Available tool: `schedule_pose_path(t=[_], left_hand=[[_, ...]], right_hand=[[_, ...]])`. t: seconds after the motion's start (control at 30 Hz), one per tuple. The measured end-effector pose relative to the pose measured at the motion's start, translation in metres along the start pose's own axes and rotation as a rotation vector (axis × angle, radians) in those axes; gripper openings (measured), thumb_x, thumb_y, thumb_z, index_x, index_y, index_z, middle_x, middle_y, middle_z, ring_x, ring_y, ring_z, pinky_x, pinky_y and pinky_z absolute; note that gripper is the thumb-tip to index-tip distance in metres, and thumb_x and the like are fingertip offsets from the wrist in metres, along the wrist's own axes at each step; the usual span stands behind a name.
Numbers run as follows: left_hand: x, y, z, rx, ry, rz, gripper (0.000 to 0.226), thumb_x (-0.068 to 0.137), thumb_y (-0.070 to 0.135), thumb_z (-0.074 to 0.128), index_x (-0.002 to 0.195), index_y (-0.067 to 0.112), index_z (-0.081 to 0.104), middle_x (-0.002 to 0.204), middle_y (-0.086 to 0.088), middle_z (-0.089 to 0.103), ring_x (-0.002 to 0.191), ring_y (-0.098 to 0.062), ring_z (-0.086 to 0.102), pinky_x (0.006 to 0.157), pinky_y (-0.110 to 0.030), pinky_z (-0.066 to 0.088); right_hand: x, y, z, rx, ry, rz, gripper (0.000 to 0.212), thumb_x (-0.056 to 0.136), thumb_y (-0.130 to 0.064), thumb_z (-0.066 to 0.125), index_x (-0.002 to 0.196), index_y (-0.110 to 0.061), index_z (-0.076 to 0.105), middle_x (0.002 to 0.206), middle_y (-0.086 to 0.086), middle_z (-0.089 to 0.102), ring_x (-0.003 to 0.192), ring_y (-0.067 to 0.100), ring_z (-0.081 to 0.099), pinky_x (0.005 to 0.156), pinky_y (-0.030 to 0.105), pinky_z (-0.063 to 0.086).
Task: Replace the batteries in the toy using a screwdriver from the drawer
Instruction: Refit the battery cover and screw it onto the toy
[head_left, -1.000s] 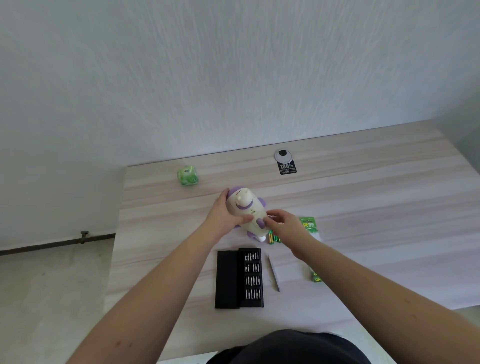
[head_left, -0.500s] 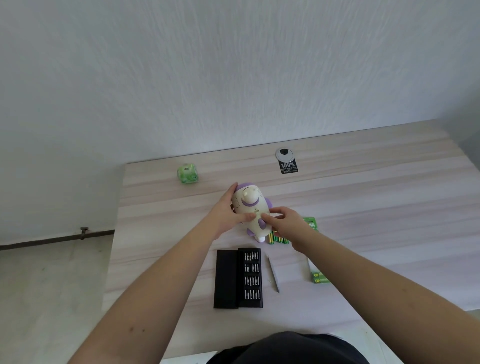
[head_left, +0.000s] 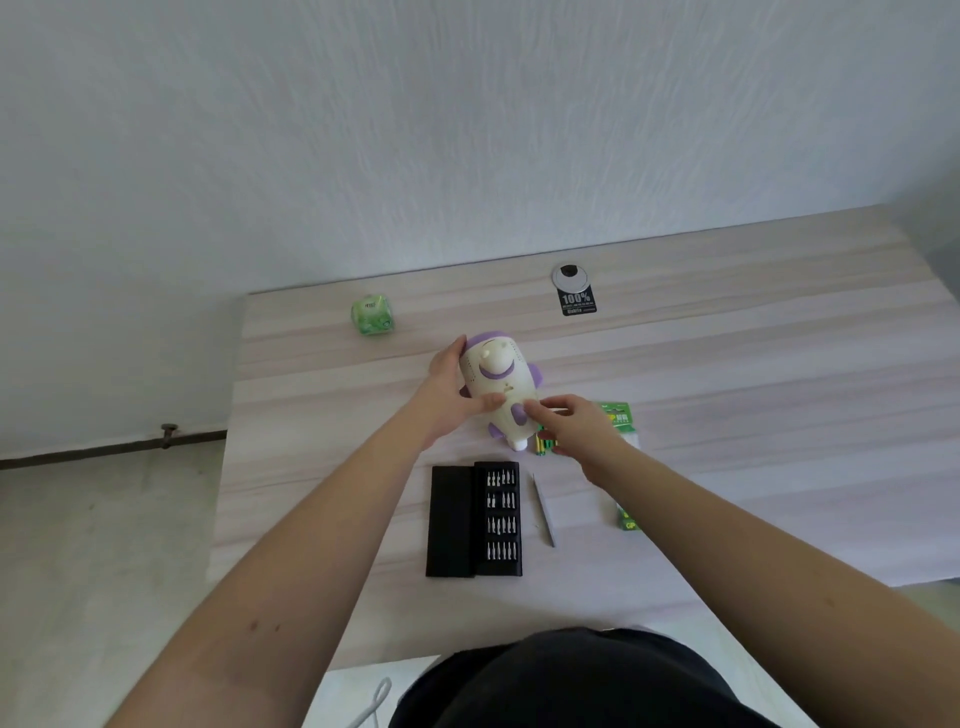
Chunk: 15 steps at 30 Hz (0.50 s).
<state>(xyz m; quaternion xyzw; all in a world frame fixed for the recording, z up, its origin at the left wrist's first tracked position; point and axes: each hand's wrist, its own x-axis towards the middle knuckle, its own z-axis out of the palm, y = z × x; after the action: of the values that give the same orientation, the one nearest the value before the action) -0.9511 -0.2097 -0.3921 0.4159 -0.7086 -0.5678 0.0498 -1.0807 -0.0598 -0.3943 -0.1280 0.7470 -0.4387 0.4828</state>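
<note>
Cream toy (head_left: 501, 387) in left grip (head_left: 449, 397), right fingertips (head_left: 535, 410) touching.

- My feed is bright and evenly lit by soft, cool daylight; I see no hard glare.
- Shadows are faint, only a soft one under the toy (head_left: 497, 387) on the desk (head_left: 727, 374).
- The wide lens bows the desk's edges and stretches my forearms near the bottom.
- Detail is slightly soft throughout, and small print stays unreadable.
</note>
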Motion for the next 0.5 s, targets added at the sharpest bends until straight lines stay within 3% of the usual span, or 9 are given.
schedule_pose_path(t=[0.07, 0.13, 0.2, 0.27, 0.3, 0.37, 0.4, 0.5], left_hand=[[-0.002, -0.003, 0.003, -0.009, 0.044, 0.025, 0.100, 0.075, 0.014, 0.081, 0.152, 0.013, 0.018, 0.154, -0.004, 0.021, 0.137, -0.015, 0.030, 0.073, 0.004, 0.040], [-0.002, -0.005, 0.004, -0.003, 0.073, 0.046, 0.097, 0.076, 0.015, 0.080, 0.152, 0.011, 0.019, 0.154, -0.004, 0.024, 0.137, -0.017, 0.031, 0.071, 0.007, 0.037], [-0.004, -0.008, 0.005, 0.031, 0.086, 0.060, 0.095, 0.080, 0.024, 0.077, 0.152, 0.012, 0.017, 0.154, -0.001, 0.024, 0.138, -0.014, 0.029, 0.085, 0.003, 0.035], [-0.007, -0.010, 0.005, 0.051, 0.075, 0.063, 0.092, 0.084, 0.037, 0.071, 0.153, 0.012, 0.015, 0.156, -0.001, 0.023, 0.140, -0.012, 0.027, 0.105, -0.015, 0.032], [-0.009, -0.012, 0.005, 0.044, 0.074, 0.067, 0.089, 0.086, 0.039, 0.068, 0.153, 0.012, 0.016, 0.157, -0.001, 0.023, 0.139, -0.011, 0.029, 0.107, -0.017, 0.032], [-0.018, -0.010, 0.005, 0.005, 0.079, 0.070, 0.077, 0.093, 0.030, 0.061, 0.153, 0.011, 0.017, 0.156, 0.002, 0.024, 0.132, -0.005, 0.035, 0.099, -0.005, 0.033], [-0.023, -0.010, 0.005, 0.000, 0.099, 0.075, 0.071, 0.095, 0.027, 0.058, 0.152, 0.012, 0.019, 0.154, 0.003, 0.028, 0.129, -0.004, 0.037, 0.099, -0.006, 0.034], [-0.041, -0.019, 0.004, 0.024, 0.257, 0.093, 0.055, 0.096, 0.026, 0.055, 0.146, 0.018, 0.033, 0.140, 0.004, 0.046, 0.123, -0.008, 0.046, 0.103, -0.024, 0.036]], right_hand=[[-0.004, 0.012, -0.002, -0.101, 0.049, -0.032, 0.037, 0.085, -0.047, 0.066, 0.103, -0.015, 0.063, 0.094, -0.001, 0.070, 0.078, 0.013, 0.068, 0.070, 0.030, 0.053], [-0.007, 0.027, -0.003, -0.227, 0.048, -0.026, 0.034, 0.090, -0.047, 0.058, 0.095, -0.015, 0.066, 0.087, -0.003, 0.071, 0.073, 0.012, 0.070, 0.074, 0.033, 0.054], [-0.010, 0.045, -0.003, -0.368, 0.024, 0.000, 0.030, 0.094, -0.042, 0.053, 0.091, -0.015, 0.066, 0.083, -0.001, 0.072, 0.070, 0.011, 0.069, 0.071, 0.031, 0.054], [-0.011, 0.062, -0.001, -0.517, -0.001, 0.013, 0.025, 0.095, -0.038, 0.051, 0.090, -0.017, 0.064, 0.086, -0.001, 0.071, 0.072, 0.011, 0.068, 0.066, 0.025, 0.050], [-0.010, 0.070, 0.000, -0.583, -0.010, 0.022, 0.023, 0.095, -0.039, 0.051, 0.090, -0.019, 0.062, 0.088, -0.001, 0.070, 0.075, 0.012, 0.067, 0.065, 0.025, 0.048], [-0.010, 0.081, 0.000, -0.693, -0.017, 0.035, 0.025, 0.092, -0.046, 0.052, 0.091, -0.023, 0.059, 0.090, -0.003, 0.067, 0.082, 0.015, 0.064, 0.066, 0.026, 0.047], [-0.010, 0.084, 0.001, -0.735, -0.020, 0.041, 0.028, 0.090, -0.051, 0.053, 0.091, -0.023, 0.059, 0.090, -0.004, 0.065, 0.084, 0.016, 0.062, 0.068, 0.027, 0.048], [-0.008, 0.091, 0.003, -0.860, -0.047, 0.031, 0.035, 0.086, -0.056, 0.057, 0.094, -0.023, 0.061, 0.093, -0.002, 0.066, 0.087, 0.016, 0.060, 0.074, 0.030, 0.051]])
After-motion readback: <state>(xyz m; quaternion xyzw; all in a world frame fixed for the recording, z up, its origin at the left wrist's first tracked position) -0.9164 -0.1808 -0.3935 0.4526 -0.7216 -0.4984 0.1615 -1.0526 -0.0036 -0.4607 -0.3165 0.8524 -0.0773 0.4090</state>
